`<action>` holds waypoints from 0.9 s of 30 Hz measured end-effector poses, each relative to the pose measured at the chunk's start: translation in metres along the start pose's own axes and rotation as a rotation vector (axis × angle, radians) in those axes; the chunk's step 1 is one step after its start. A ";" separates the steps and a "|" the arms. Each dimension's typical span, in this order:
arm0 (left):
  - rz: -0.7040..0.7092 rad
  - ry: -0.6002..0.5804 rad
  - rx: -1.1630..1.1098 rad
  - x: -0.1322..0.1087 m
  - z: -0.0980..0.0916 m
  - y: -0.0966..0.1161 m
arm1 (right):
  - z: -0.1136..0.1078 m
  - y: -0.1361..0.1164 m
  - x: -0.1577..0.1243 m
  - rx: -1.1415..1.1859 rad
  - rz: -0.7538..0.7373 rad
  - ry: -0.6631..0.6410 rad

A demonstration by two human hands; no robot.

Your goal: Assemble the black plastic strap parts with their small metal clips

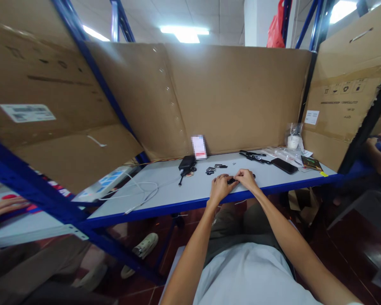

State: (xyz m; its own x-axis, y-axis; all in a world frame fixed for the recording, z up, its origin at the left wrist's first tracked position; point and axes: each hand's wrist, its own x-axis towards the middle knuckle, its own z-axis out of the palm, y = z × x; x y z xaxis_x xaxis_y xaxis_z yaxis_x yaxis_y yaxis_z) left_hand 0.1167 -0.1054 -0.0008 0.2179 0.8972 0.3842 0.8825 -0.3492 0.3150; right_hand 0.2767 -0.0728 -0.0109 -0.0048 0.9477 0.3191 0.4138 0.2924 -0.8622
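My left hand (220,187) and my right hand (247,178) meet over the front of the grey worktop (165,192). Both have curled fingers pinched together on a small black part (231,181) held between them; I cannot make out what it is. Just beyond the hands lie two small dark metal pieces (211,170). A black charger-like block (187,162) with a short cable sits further left.
A white cable (139,192) trails on the left of the worktop. A black phone (284,165), a dark strap (254,157), plastic bags and a small white jar (294,140) lie at the right. Cardboard walls enclose the bench. Other people's hands show at both sides.
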 end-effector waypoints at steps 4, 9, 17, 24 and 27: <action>0.004 -0.006 -0.008 0.000 -0.001 -0.001 | 0.004 -0.006 -0.002 -0.045 -0.023 0.048; 0.004 -0.026 -0.031 0.002 0.000 -0.004 | 0.005 -0.007 0.000 -0.014 -0.016 -0.004; 0.023 -0.026 -0.044 0.004 0.000 -0.006 | -0.013 -0.002 0.008 0.196 0.085 -0.272; -0.004 -0.024 -0.055 0.003 0.000 -0.005 | -0.027 -0.009 0.012 0.303 0.117 -0.466; -0.009 -0.025 -0.058 0.003 -0.001 -0.005 | -0.029 -0.010 0.012 0.302 0.125 -0.495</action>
State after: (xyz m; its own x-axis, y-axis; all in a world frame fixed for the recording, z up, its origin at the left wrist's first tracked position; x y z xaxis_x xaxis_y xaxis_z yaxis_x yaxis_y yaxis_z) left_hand 0.1126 -0.1012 0.0000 0.2213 0.9065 0.3596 0.8590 -0.3557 0.3682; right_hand 0.2991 -0.0677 0.0134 -0.4269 0.9030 0.0486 0.1615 0.1290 -0.9784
